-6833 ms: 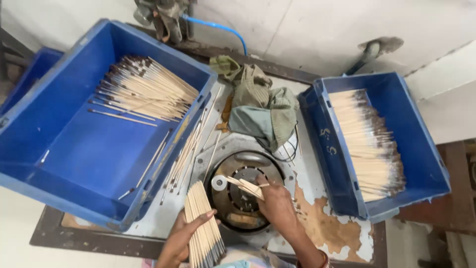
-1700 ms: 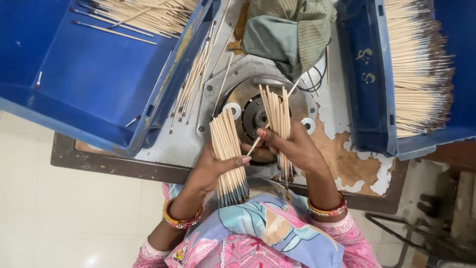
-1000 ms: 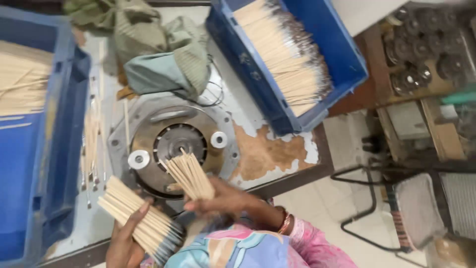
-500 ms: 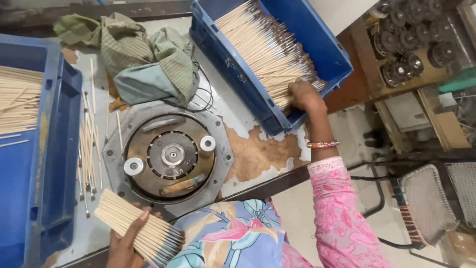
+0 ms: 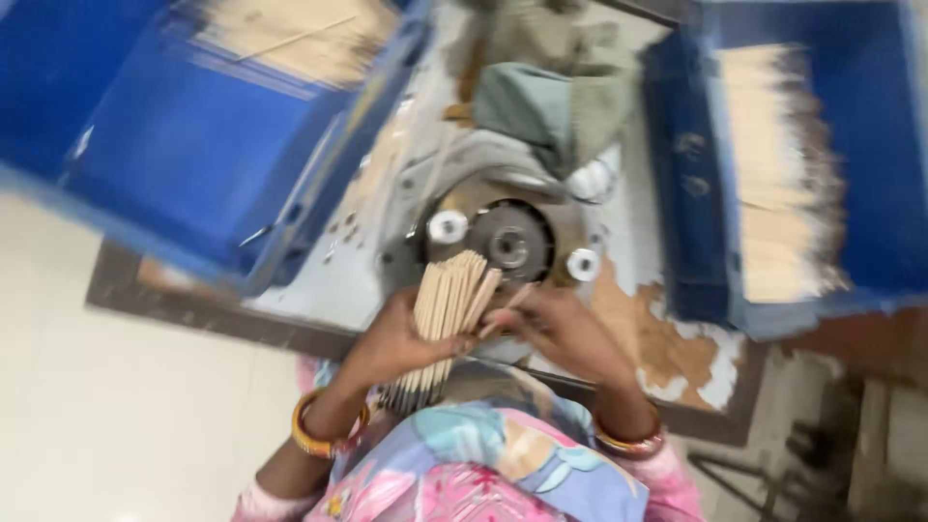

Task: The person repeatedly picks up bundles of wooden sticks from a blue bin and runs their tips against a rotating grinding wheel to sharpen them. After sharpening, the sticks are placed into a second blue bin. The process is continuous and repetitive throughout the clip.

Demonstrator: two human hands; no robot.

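A bundle of thin pale sticks (image 5: pixel 447 324) is held upright-tilted over the near edge of the worktop (image 5: pixel 667 348), just in front of the round metal machine head (image 5: pixel 507 242). The left hand (image 5: pixel 396 338) has its grip closed around the middle of the bundle, the stick tips fanning out above the fingers and the lower ends showing below the palm. The right hand (image 5: pixel 561 324) sits just beside it, fingers curled toward the top of the bundle and touching a single stick (image 5: pixel 507 304) that stands out at an angle — whether that grip is fully closed on it cannot be told, as the frame is blurred. Both wrists carry bangles. Beyond the machine head lies a heap of grey-green cloth (image 5: pixel 551 106). A large blue bin (image 5: pixel 193 164) stands to the left, with loose sticks piled in its far end; a second blue bin (image 5: pixel 851 164) stands to the right — it holds a laid row of sticks. The worktop surface shows worn, peeling patches near the right hand.
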